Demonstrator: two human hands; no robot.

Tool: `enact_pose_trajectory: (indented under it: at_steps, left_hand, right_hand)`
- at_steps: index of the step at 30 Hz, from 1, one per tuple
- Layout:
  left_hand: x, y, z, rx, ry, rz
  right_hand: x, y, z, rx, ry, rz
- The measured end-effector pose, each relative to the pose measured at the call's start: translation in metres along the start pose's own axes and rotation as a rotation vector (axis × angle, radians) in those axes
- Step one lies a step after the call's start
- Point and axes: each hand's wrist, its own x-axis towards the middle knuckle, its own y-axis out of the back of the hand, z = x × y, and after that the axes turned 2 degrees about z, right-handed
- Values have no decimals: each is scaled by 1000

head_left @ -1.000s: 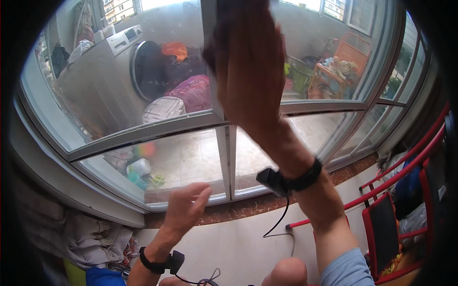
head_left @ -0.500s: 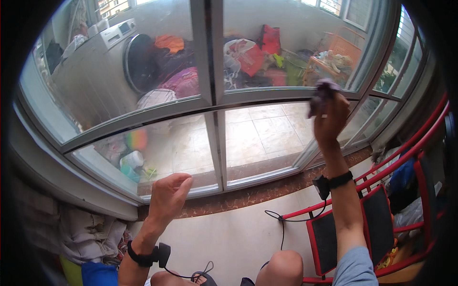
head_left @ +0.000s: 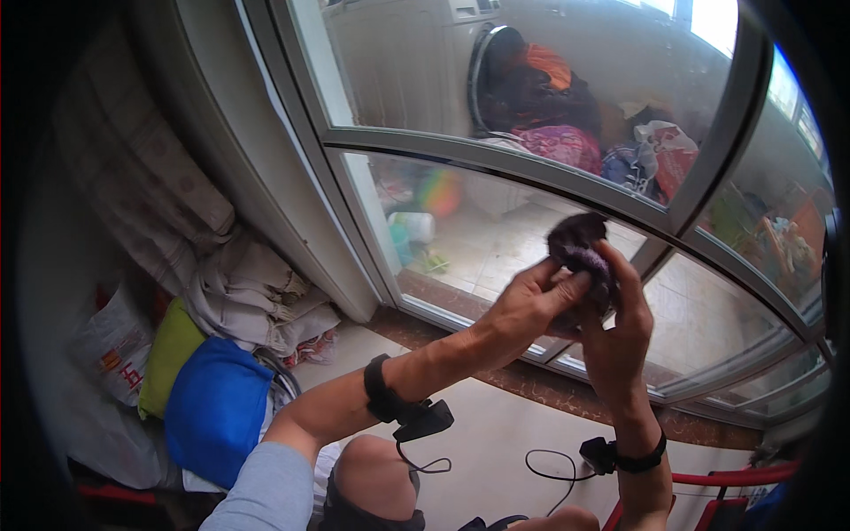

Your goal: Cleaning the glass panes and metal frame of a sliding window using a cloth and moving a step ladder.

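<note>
We hold a dark purple cloth (head_left: 580, 252) between both hands, raised in front of the glass sliding door (head_left: 496, 203). Our left hand (head_left: 529, 305) comes from the lower left, and its thumb and fingers pinch the lower left side of the cloth. Our right hand (head_left: 617, 332) rises from below, and its fingers wrap the right side of the same wad, so both hands are closed on it and they touch each other around it.

The cloth is bunched into a small lump. Its longer side seems to stand roughly upright, with the free top above the fingertips, but the folds are dark and we cannot tell the exact shape. The lump sits just above and between the two grips, closer to the right palm than to the left one. The upright frame of the door is just to the right of the cloth, and the glass pane lies directly behind it.

Behind the glass we see a washing machine (head_left: 416, 62) with clothes in its open drum. On the floor at our left lie a blue cushion (head_left: 217, 407) and folded fabric (head_left: 257, 292).
</note>
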Motion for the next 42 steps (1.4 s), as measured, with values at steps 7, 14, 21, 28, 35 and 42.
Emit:
enact_pose_trajectory:
  at_steps: [7, 14, 21, 28, 35, 42]
  left_hand:
    - [-36, 68, 51, 231, -485, 510]
    - [-30, 150, 137, 1110, -1137, 1161]
    - [-17, 210, 173, 1081, -1080, 1091]
    - [2, 204, 273, 1554, -1393, 1196]
    - [12, 173, 298, 1509, -1426, 1105]
    - [-20, 222, 162, 1266, -1265, 1062]
  right_hand:
    - [16, 34, 30, -695, 515, 219]
    - [52, 68, 65, -991, 595, 319]
    - [51, 75, 87, -936, 718, 299]
    - [52, 83, 85, -916, 801, 281]
    - [50, 79, 97, -853, 766, 289]
    - [55, 83, 98, -876, 769, 292]
